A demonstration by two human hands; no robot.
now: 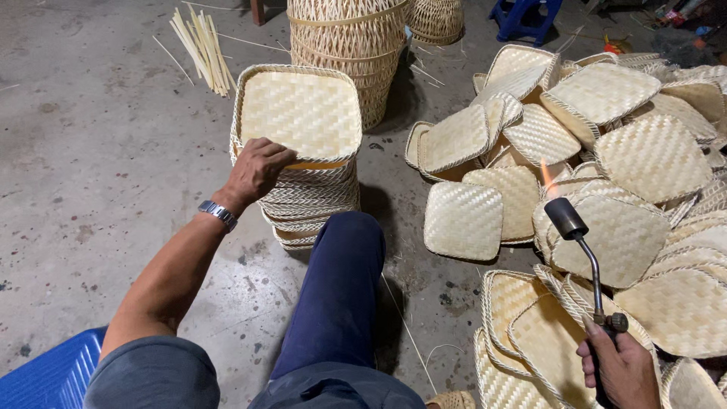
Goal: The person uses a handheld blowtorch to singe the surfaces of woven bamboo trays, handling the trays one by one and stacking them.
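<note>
We hold a lit torch [587, 269] in our right hand [617, 367], and its flame [547, 178] burns just above the loose heap of trays [651, 159]. That is the main risk as we judge it: the trays are dry woven strips, and if the nozzle dips or lingers, the flame could scorch or set alight the nearest tray. The heap lies right under the torch, so a small slip of the wrist would be enough. Our knee [344, 257] is to the left of the torch, between it and the stack [303, 151]; a swing of the torch toward the stack would pass over the trouser leg.

The stack stands well left of the torch, tall and a little uneven. Our left hand [257, 170] rests on the near left corner of its top tray [303, 110]. A hard push there could tip or slide the upper trays.

The left fingers are curled down over the rim of the top tray, close together, gripping its edge lightly. The right fingers are wrapped tight around the torch's handle near the valve [615, 322], fully closed on it.

Beyond the stack, far from the torch, stand tall baskets [348, 38] and a bundle of strips [201, 49].
</note>
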